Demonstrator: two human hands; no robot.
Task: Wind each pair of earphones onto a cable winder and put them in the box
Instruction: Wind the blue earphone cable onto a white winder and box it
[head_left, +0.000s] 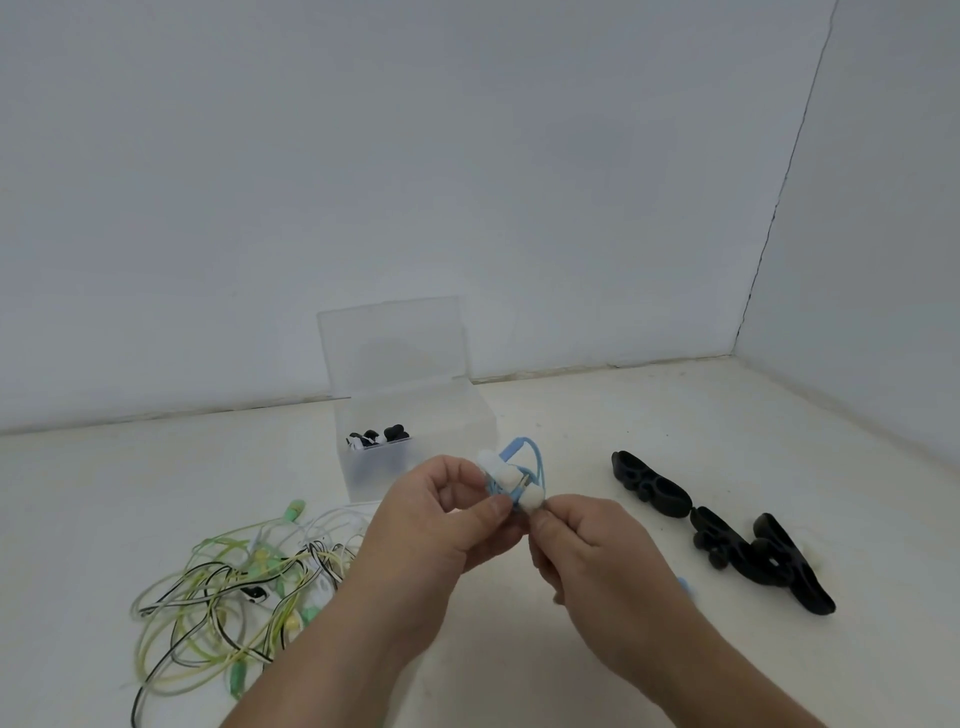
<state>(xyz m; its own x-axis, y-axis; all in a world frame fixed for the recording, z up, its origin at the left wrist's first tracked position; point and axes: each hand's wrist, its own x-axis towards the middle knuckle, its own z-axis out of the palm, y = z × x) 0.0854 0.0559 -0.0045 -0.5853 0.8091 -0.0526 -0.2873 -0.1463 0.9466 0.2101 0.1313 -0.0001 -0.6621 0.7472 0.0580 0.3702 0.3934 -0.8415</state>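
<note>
Both hands meet just in front of the clear, frosted plastic box (415, 415), whose hinged lid stands open so a finished bundle can drop straight in; one black-and-white wound pair (376, 437) already lies inside. The left hand (441, 514) pinches the pale blue earphone cable with its white buds (517, 480) between thumb and forefinger, probably to keep the coils from springing loose, while the right hand (576, 540) pinches the bundle's near end, apparently tucking or seating it. A loop of blue cable stands up above the fingers, so the winding looks unfinished; whether a winder sits under the coils I cannot tell. On the left, a tangle of green, yellow, white and black-striped earphone cables (234, 582) waits near the left arm. On the right, three black, lobed rubbery cable winders (727, 535) lie within easy reach of the right hand on the off-white tabletop (623, 415)
</note>
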